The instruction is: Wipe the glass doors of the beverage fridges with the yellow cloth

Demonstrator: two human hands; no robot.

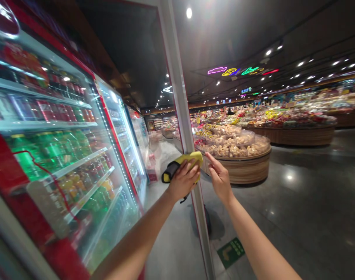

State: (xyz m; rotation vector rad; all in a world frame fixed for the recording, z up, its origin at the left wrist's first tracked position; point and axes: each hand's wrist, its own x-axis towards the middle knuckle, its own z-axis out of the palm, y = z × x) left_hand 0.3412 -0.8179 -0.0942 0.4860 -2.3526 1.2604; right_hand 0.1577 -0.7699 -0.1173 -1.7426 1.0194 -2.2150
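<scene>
A folded yellow cloth [197, 157] with dark grey, black-edged parts lies beneath my left hand [185, 179]. The fingers of that hand press the cloth against the upright metal frame [177, 74] of a glass door. Just right of the frame is my right hand [220, 177], its index finger stretched out toward the cloth and the other fingers bent. Nothing shows in this right hand, and I cannot tell whether its fingertip touches the door.
At left a red drinks fridge [56, 245] holds rows of bottles and cans, blurred. Round wood-sided display stands [244, 171] heaped with packaged goods stand ahead on the right. A green floor sign [231, 252] lies on the grey floor [308, 202].
</scene>
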